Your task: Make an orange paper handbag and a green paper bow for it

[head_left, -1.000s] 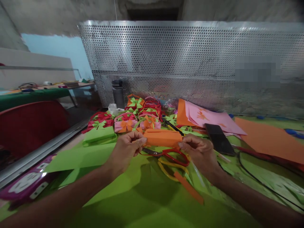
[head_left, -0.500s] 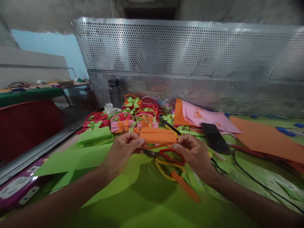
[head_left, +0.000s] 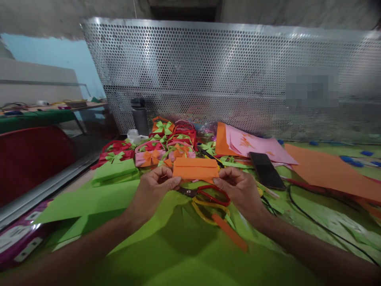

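An orange folded paper box [head_left: 195, 170] is held up between both hands, its long side facing me. My left hand [head_left: 154, 190] pinches its left end between thumb and fingers. At the opposite end, my right hand [head_left: 240, 190] grips the lower corner the same way. Just below the box lie scissors [head_left: 212, 195] with one red and one yellow handle, blades partly behind my left fingers. A loose orange paper strip [head_left: 229, 233] rests by the handles. Small pink, red and orange paper bags with bows [head_left: 151, 154] stand in rows behind the box.
Left of the hands lie a folded green paper piece [head_left: 114, 171] and green sheets [head_left: 89, 200]. A phone [head_left: 266, 170], pink sheets [head_left: 258, 145], an orange sheet [head_left: 333, 171] and a black cable [head_left: 321, 226] are to the right. A dark bottle [head_left: 139, 117] stands before the perforated metal panel [head_left: 208, 75].
The orange paper box has tilted so that more of its front shows, with both hands still on its ends. The whole view has shifted slightly.
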`<state>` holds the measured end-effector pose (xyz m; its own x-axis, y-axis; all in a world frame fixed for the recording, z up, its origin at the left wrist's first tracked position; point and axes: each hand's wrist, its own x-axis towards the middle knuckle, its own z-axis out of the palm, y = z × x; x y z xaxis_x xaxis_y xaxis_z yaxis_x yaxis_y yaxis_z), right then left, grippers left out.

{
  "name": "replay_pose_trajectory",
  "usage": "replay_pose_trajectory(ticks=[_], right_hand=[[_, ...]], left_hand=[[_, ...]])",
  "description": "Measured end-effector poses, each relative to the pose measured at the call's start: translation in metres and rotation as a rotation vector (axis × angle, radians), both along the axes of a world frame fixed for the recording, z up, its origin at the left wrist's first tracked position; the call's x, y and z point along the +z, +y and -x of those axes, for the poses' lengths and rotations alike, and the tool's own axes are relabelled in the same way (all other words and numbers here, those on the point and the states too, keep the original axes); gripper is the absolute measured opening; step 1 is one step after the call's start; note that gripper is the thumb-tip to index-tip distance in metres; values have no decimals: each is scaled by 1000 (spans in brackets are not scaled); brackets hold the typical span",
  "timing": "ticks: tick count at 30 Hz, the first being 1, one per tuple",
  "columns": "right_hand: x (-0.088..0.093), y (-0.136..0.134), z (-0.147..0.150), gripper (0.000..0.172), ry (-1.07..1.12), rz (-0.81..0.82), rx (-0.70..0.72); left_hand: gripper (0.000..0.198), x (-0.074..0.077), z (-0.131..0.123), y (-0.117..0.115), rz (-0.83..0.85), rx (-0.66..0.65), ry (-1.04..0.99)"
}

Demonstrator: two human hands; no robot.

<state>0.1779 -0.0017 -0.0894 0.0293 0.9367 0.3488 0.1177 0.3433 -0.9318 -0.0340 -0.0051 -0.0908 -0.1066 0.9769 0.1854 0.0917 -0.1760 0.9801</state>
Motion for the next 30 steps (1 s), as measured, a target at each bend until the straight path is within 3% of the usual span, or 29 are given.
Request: replay_pose_trajectory(ticks=[8, 13, 16, 20, 24, 27, 30], right_hand=[[-1, -2, 1, 14, -23, -33, 28], [1, -1, -5, 10, -213, -306, 6], [3, -2, -7, 10, -339, -463, -5], [5, -10, -12, 10, -506, -625, 91], [-1, -27, -20, 14, -692, -793, 178], [-6, -43, -27, 17, -819, -881, 224], [-10, -54, -30, 18, -900, -1000, 270]], left_hand=[[29, 2, -3, -1, 12, 31, 15], [27, 10, -3, 0, 77, -95, -143], [26, 18, 5, 2, 108, -111, -136], [24, 24, 23, -5, 149, -106, -65], [26, 17, 36, -25, 179, -143, 146], [25, 8, 38, -44, -41, -42, 399], [9, 4, 36, -60, -505, 55, 664]])
